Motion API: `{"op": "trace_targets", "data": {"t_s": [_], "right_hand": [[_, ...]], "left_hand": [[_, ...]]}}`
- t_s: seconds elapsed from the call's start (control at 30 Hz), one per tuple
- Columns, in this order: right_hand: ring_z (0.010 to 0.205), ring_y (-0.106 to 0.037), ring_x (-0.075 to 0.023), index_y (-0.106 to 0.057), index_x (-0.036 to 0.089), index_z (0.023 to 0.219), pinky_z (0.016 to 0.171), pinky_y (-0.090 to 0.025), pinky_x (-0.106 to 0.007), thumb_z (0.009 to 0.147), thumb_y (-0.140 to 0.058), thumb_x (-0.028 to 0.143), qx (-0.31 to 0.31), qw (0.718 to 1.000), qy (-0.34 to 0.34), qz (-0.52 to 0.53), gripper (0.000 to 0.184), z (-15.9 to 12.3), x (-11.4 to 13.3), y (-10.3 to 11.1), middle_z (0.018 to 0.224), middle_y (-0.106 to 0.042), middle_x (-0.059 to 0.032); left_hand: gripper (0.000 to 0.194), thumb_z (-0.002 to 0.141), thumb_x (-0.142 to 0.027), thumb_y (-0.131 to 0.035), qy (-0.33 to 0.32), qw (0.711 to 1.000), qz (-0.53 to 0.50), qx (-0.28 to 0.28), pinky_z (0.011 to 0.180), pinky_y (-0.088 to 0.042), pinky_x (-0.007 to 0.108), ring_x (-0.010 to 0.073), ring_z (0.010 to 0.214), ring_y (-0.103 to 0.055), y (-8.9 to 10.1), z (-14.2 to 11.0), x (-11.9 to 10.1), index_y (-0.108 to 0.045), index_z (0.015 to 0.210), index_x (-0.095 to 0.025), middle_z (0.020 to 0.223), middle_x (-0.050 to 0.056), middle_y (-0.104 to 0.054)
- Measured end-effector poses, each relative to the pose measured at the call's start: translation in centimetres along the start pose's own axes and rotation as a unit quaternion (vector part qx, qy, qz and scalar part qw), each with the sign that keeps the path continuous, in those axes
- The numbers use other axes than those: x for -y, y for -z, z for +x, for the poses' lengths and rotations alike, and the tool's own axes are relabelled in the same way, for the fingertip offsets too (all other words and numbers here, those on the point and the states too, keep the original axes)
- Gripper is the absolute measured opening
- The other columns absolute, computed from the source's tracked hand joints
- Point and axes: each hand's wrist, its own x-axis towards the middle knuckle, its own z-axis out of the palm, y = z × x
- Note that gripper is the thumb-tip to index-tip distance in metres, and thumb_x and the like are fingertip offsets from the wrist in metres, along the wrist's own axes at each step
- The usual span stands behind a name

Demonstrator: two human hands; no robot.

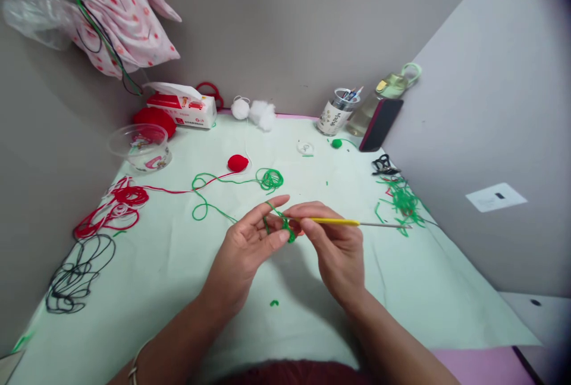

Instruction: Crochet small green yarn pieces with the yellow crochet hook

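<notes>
My left hand pinches a small green crochet piece between thumb and fingers, with green yarn looped over its raised index finger. In my right hand is a crochet hook with a yellow handle, held like a pencil. Its working tip meets the green piece; the other metal end points right. A bit of orange shows beside the piece, partly hidden by the fingers. The green strand runs left and back to a loose coil of green yarn on the table.
Around the table lie a red ball, red yarn, black cord and green scraps. Farther back stand a plastic tub, a tissue pack, a pen cup, a bottle and a phone.
</notes>
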Motion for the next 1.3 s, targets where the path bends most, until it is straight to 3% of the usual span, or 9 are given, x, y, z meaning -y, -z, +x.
{"op": "trace_targets", "data": {"t_s": [0.2,0.43,0.53,0.67,0.8,0.87,1.03,1.2,1.3], "right_hand": [[0.075,-0.069,-0.0131,-0.082,0.028,0.098,0.07,-0.061,-0.026,0.097,-0.07,0.033,-0.015,0.997,-0.053,0.055,0.013,0.0,-0.6,0.5,0.095,-0.077,-0.0025],[0.074,-0.07,-0.0131,-0.081,0.025,0.094,0.067,-0.06,-0.026,0.095,-0.072,0.035,-0.03,0.992,-0.081,0.09,0.014,0.5,-0.9,0.5,0.092,-0.077,-0.0029],[0.073,-0.069,-0.0128,-0.081,0.025,0.094,0.067,-0.06,-0.026,0.095,-0.072,0.035,-0.03,0.993,-0.072,0.086,0.013,0.4,-0.9,0.5,0.094,-0.077,-0.0028],[0.074,-0.07,-0.0128,-0.081,0.026,0.097,0.07,-0.061,-0.027,0.096,-0.072,0.035,-0.03,0.996,-0.055,0.07,0.013,0.2,-1.0,0.5,0.096,-0.078,-0.0031],[0.075,-0.07,-0.0143,-0.081,0.025,0.098,0.07,-0.062,-0.029,0.098,-0.068,0.033,-0.021,0.998,-0.045,0.041,0.015,0.0,-0.9,0.4,0.096,-0.077,-0.0039],[0.075,-0.07,-0.0146,-0.08,0.026,0.099,0.068,-0.062,-0.03,0.099,-0.067,0.031,-0.02,0.999,-0.026,0.026,0.015,0.0,-0.9,0.2,0.096,-0.077,-0.0039],[0.084,-0.07,-0.0192,-0.08,0.026,0.1,0.061,-0.06,-0.031,0.098,-0.064,0.02,-0.037,0.989,0.101,-0.101,0.017,-0.3,-0.7,0.0,0.095,-0.074,-0.0066],[0.091,-0.073,-0.0215,-0.078,0.033,0.116,0.068,-0.062,-0.034,0.092,-0.066,0.006,-0.02,0.914,0.265,-0.306,0.038,-0.8,-0.9,0.1,0.108,-0.077,-0.0087],[0.094,-0.074,-0.0216,-0.079,0.032,0.114,0.071,-0.062,-0.035,0.093,-0.064,0.003,-0.029,0.943,0.232,-0.238,0.039,-0.7,-0.8,0.0,0.107,-0.079,-0.0079]], "left_hand": [[0.058,0.085,-0.019,-0.082,0.009,1.0,-0.012,-0.002,0.103,-0.048,0.032,0.0159,0.103,-0.066,0.0,0.2,0.0,-0.065,0.139,-0.033,0.099,-0.001,-0.066],[0.052,0.087,-0.018,-0.078,-0.002,1.0,0.005,-0.029,0.097,-0.05,0.03,0.0154,0.099,-0.066,-0.1,-0.1,-0.3,-0.068,0.136,-0.03,0.1,0.0,-0.067],[0.049,0.086,-0.017,-0.078,-0.001,0.999,0.02,-0.042,0.075,-0.052,0.023,0.0109,0.078,-0.063,-0.1,-0.1,-0.4,-0.07,0.134,-0.026,0.095,0.0,-0.068],[0.045,0.088,-0.019,-0.074,0.021,0.998,0.019,-0.049,0.048,-0.04,0.02,0.0089,0.058,-0.055,-0.3,0.0,-0.4,-0.069,0.132,-0.023,0.072,-0.004,-0.059],[0.04,0.09,-0.017,-0.071,0.015,0.998,-0.049,-0.038,0.074,-0.054,0.023,0.0104,0.077,-0.066,-0.4,0.1,-0.5,-0.07,0.13,-0.023,0.091,-0.001,-0.065],[0.041,0.091,-0.02,-0.073,0.013,0.998,-0.058,-0.034,0.083,-0.054,0.025,0.0112,0.084,-0.067,-0.5,0.0,-0.5,-0.07,0.131,-0.025,0.096,-0.001,-0.064],[0.052,0.087,-0.022,-0.081,-0.007,0.998,-0.007,-0.054,0.08,-0.051,0.025,0.0095,0.075,-0.062,-0.5,-0.2,-0.2,-0.066,0.136,-0.027,0.084,-0.005,-0.061],[0.053,0.087,-0.024,-0.081,0.009,0.999,-0.029,-0.04,0.082,-0.05,0.027,0.0114,0.078,-0.062,-0.8,-0.3,0.2,-0.066,0.137,-0.024,0.085,-0.003,-0.068],[0.046,0.085,-0.021,-0.082,0.06,0.994,-0.091,-0.015,0.082,-0.05,0.027,0.0122,0.08,-0.063,-0.8,-0.1,0.1,-0.071,0.13,-0.021,0.09,0.0,-0.07]]}}
